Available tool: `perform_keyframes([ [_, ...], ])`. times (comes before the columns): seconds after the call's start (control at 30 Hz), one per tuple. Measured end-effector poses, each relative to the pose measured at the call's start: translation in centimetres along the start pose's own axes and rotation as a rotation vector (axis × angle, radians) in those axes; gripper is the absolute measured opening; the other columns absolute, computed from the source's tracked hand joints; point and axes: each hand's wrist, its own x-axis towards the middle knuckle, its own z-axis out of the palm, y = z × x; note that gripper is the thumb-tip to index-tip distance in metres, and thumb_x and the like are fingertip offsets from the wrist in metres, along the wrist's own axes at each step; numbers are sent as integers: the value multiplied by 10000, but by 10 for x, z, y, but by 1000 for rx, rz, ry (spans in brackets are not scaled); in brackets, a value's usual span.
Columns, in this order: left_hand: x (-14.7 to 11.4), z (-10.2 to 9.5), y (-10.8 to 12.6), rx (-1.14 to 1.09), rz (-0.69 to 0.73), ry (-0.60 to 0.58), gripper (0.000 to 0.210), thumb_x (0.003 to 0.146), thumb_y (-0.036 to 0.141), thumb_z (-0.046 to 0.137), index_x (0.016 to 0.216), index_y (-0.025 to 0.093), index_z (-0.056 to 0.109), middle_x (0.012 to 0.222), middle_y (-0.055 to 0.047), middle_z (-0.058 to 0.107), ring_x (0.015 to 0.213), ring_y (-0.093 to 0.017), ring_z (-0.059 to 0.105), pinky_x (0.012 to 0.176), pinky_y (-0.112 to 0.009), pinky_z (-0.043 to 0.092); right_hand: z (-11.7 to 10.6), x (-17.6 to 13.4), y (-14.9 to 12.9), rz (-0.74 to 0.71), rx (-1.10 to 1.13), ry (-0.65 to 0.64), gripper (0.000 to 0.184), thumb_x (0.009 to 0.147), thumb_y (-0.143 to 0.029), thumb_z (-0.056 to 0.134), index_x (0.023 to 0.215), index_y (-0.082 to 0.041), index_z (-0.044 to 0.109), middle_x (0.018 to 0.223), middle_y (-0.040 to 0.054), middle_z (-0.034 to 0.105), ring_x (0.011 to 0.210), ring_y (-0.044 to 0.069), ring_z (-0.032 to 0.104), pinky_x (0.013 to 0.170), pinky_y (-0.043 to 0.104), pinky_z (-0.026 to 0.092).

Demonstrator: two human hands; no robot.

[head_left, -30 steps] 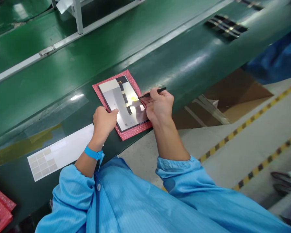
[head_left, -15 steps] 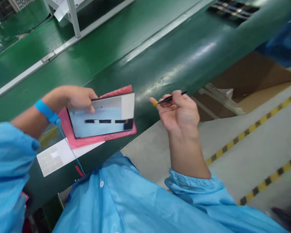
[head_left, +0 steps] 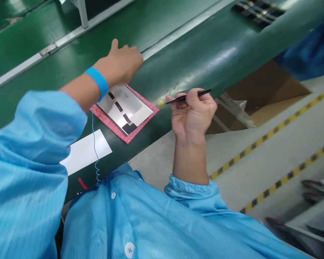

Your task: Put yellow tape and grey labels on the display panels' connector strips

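My left hand [head_left: 121, 64], with a blue wrist strap [head_left: 97, 83], is over the far side of a display panel [head_left: 133, 106]. Its thumb is apart from the fingers and nothing shows in its grasp. The panel lies silver back up, with black tape patches across it, on a sheet of pink bubble wrap [head_left: 108, 122]; my left hand and wrist hide its far corner. Out past the bench edge, my right hand [head_left: 193, 111] grips black tweezers [head_left: 182, 99], tips pointing left. One fingertip beside the tips wears a yellow finger cot [head_left: 161, 103].
A white card [head_left: 88, 151] lies left of the wrap, with the strap's blue coiled cord [head_left: 97, 167] across it. Red tape [head_left: 82, 183] marks the green bench. A dark plaid item [head_left: 259, 12] is at far right; cardboard boxes [head_left: 275, 93] stand below the edge.
My left hand has let go of the panel and moved up and right. The panel now lies turned on the pink wrap. My right hand still holds the tweezers.
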Motion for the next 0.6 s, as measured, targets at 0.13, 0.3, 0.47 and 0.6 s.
perform_keyframes([
  [0.13,-88,-6,-18,276,-13,-11,221,1006,203,536,1099,179,735,1225,-171,723,1206,-405,681,1050,-574,525,5,22,0,-58,-103,-80,319,754,-378,935,806,-303,629,680,-60,656,660,157,654,792,378,627],
  [0.3,-206,36,-49,254,-215,-105,379,1097,360,413,1183,95,670,1142,-232,731,1111,-422,682,927,-570,563,30,34,40,154,-219,-290,503,614,-536,982,819,-341,566,691,-86,663,696,166,639,811,409,593],
  [0.47,-222,76,-53,154,-148,-25,377,1126,330,356,1320,121,603,1429,-214,648,1384,-380,539,1159,-623,430,23,-1,58,213,-222,-297,473,684,-519,955,828,-284,572,700,-44,691,659,162,677,703,360,623],
  [0.6,-218,80,-67,137,-106,-30,401,1109,259,378,1437,117,560,1546,-198,591,1493,-368,466,1223,-636,362,7,-38,47,228,-183,-255,409,758,-431,945,844,-252,587,700,-41,702,663,155,711,662,310,640],
])
